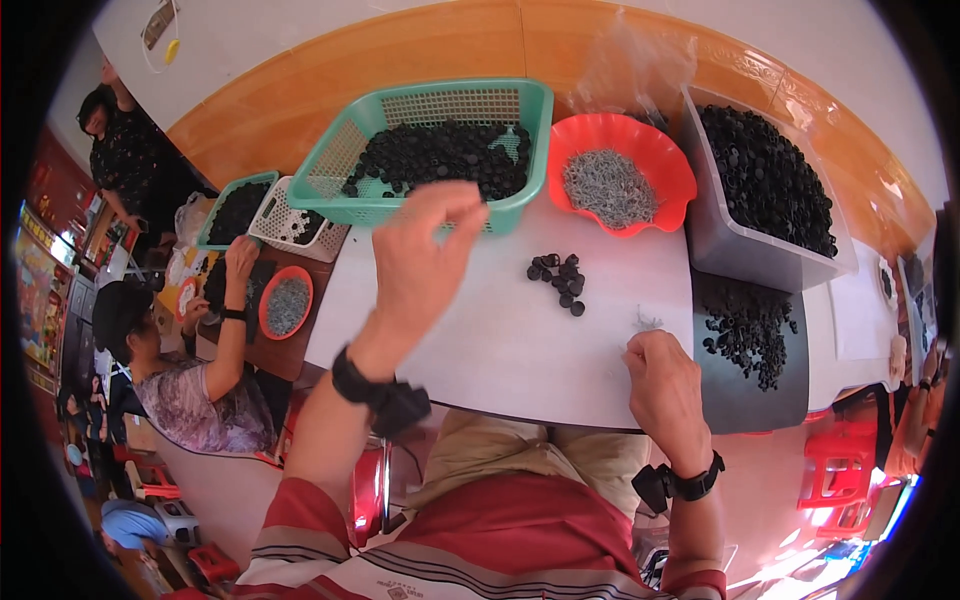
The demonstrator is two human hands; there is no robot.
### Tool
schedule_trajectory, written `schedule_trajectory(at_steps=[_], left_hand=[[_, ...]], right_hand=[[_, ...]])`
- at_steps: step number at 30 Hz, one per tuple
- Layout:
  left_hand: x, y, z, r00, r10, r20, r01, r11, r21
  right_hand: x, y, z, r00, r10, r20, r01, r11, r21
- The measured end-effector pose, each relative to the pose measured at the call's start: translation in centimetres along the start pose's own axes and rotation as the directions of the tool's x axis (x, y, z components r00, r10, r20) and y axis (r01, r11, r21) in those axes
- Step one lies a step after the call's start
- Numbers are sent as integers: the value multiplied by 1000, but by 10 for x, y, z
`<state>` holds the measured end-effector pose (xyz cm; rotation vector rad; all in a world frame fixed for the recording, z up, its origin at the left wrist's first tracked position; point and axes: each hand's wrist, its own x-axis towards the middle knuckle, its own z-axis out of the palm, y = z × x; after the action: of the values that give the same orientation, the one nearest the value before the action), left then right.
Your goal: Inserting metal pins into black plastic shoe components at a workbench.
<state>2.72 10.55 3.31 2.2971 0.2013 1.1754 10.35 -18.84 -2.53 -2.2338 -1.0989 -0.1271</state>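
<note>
My left hand (425, 265) is raised over the table's front of the green basket (545, 130), thumb and fingertips closed on what looks like a small black part. Black round parts (440, 155) fill much of that basket. My right hand (664, 385) rests low at the table's right edge with its fingers pressed together; whatever they pinch is hidden. Just beyond its knuckles lies a little heap of thin metal pins (648, 321). A loose cluster of black caps (558, 281) sits on the white tabletop (480, 340) between my hands.
A red scalloped bowl (680, 170) of metal pins stands beside a grey bin (735, 245) full of black parts. More black pieces (752, 335) lie on a dark board (790, 395) at right. A co-worker (200, 370) works at left, near another red bowl (289, 302).
</note>
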Motion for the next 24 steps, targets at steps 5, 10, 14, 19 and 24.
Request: schedule_trajectory(at_steps=[5,10,14,19,24], left_hand=[[23,-13,1,1000,-11,-2,11,999,45],[-62,56,20,804,-157,573,458,779,-429],[-94,69,34,681,-149,717,656,559,-507],[-104,68,33,533,-213,819,809,412,-419],[-106,71,35,542,-235,807,840,192,-508]], right_hand=[[-2,-2,0,998,16,-60,-7,988,156],[-9,-16,-4,998,51,-34,-27,866,499],[-15,-25,-4,998,63,9,-55,798,600],[-21,-26,-4,998,60,32,-66,763,643],[-19,-30,-8,1000,-9,-14,15,828,560]])
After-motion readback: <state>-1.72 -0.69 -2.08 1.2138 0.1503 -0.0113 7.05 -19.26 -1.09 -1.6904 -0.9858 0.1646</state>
